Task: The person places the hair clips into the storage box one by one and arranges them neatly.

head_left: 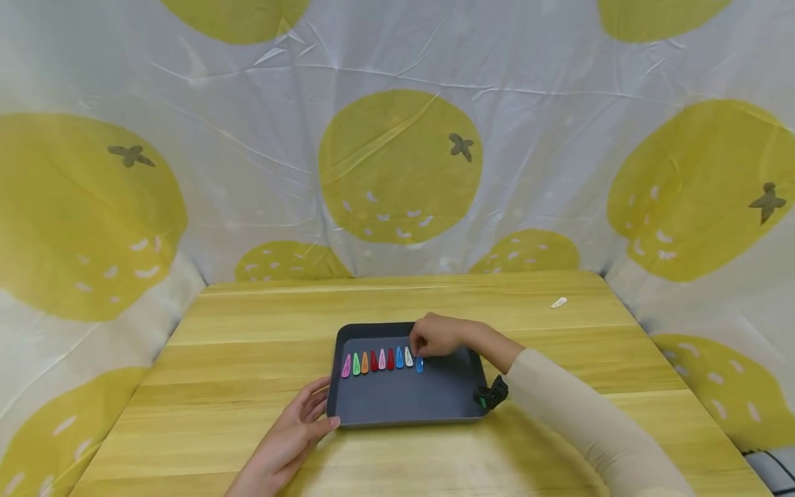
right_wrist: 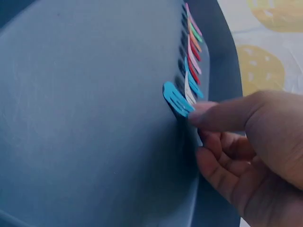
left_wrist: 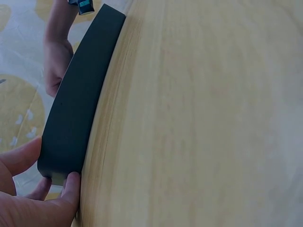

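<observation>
A dark grey tray (head_left: 404, 404) lies on the table, with a row of several coloured snap hair clips (head_left: 373, 360) along its far part. My left hand (head_left: 295, 431) grips the tray's near left corner, thumb and fingers on either side of it in the left wrist view. At the right end of the row, my right hand (head_left: 437, 335) pinches a blue hair clip (right_wrist: 176, 98) by one end between thumb and finger. Next to that clip lies a white hair clip (head_left: 408, 356). Some fingertips of the right hand are hidden in the head view.
A single white hair clip (head_left: 559, 302) lies on the wooden table (head_left: 248, 331) at the far right, outside the tray. A black band (head_left: 492, 393) sits at the right wrist, by the tray's right edge. A lemon-patterned sheet (head_left: 534, 172) hangs behind the table.
</observation>
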`<state>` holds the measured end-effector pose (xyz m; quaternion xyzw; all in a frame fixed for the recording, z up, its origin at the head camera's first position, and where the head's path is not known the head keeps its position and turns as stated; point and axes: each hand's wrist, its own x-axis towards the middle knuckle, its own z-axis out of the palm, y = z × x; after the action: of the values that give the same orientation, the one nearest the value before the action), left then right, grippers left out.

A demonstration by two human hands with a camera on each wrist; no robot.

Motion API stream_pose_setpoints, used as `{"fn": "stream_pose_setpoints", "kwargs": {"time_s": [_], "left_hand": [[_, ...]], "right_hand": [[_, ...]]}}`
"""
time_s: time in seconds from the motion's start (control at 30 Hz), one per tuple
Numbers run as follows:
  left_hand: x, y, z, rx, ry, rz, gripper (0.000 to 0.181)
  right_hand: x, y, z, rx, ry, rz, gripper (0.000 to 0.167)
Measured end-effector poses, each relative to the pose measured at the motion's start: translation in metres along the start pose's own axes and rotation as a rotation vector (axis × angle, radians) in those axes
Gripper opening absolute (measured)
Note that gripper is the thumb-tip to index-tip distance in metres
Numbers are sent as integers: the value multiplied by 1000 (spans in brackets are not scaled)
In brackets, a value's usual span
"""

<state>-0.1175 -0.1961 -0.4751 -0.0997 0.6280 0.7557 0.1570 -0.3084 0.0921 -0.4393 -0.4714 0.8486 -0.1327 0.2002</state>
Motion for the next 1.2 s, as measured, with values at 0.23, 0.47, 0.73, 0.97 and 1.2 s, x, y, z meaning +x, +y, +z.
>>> {"fn": "stream_pose_setpoints", "kwargs": {"time_s": [0.23, 0.47, 0.73, 0.97, 1.2], "left_hand": [[0, 0, 0, -1, -3, 5, 81], [0, 0, -1, 8, 7, 6, 82], [0, -1, -1, 13, 2, 7, 82], [1, 0, -1, 8, 2, -11, 82], [1, 0, -2, 6, -6, -13, 83]], "right_hand": [[0, -5, 4, -33, 90, -5, 8], [-1, -6, 8, -25, 136, 16, 7], [-3, -5, 8, -37, 144, 26, 5], [-7, 0, 3, -33, 133, -32, 10], [-18, 4, -7, -25, 134, -18, 13]]}}
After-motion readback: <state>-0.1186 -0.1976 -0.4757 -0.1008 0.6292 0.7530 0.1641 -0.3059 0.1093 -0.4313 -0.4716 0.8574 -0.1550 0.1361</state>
